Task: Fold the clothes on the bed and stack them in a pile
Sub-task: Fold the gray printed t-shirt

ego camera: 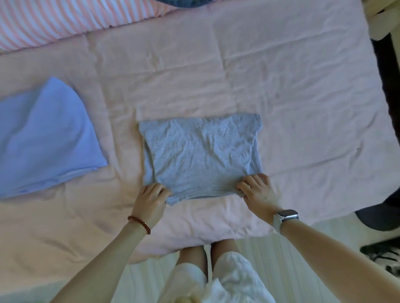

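Observation:
A grey garment (pixel 201 151) lies folded into a rough rectangle in the middle of the pink bed (pixel 281 97). My left hand (pixel 151 195) pinches its near left corner. My right hand (pixel 256 189) grips its near right corner, with a watch on that wrist. A light blue folded garment (pixel 43 138) lies flat at the left side of the bed, apart from the grey one.
A pink-and-white striped pillow (pixel 65 19) sits at the far left. A dark blue cloth (pixel 184 2) peeks in at the top edge. The bed's near edge meets a pale floor (pixel 270 259) where my legs stand. Dark objects stand at the right, beyond the bed.

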